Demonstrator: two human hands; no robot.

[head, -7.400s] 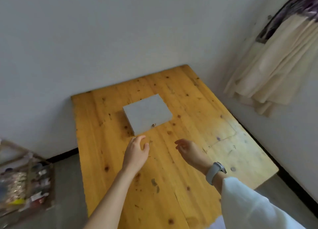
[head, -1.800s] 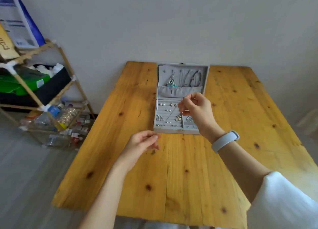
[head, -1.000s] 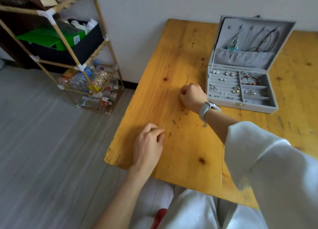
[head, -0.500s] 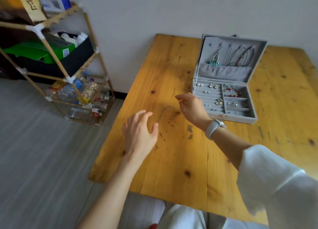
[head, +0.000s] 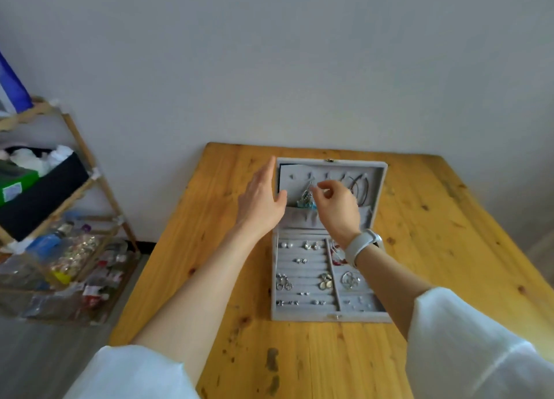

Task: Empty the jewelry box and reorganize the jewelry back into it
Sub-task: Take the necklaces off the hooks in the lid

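Seen from the head camera, the open grey velvet jewelry box (head: 326, 248) sits at the centre of the frame on the yellow knotty-pine wooden surface (head: 449, 248), its lid upright. The left hand (head: 262, 202) rests flat against the lid's left edge, fingers straight. The right hand (head: 337, 208) pinches a silver pendant necklace with blue stones (head: 306, 199) hanging inside the lid. Earrings fill the tray rows below.

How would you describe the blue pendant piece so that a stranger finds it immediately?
On the wooden table stands an open grey jewelry box. Inside its raised lid, the blue pendant hangs beside the right hand. It alone is blue; the neighbouring dark cords are plain loops.
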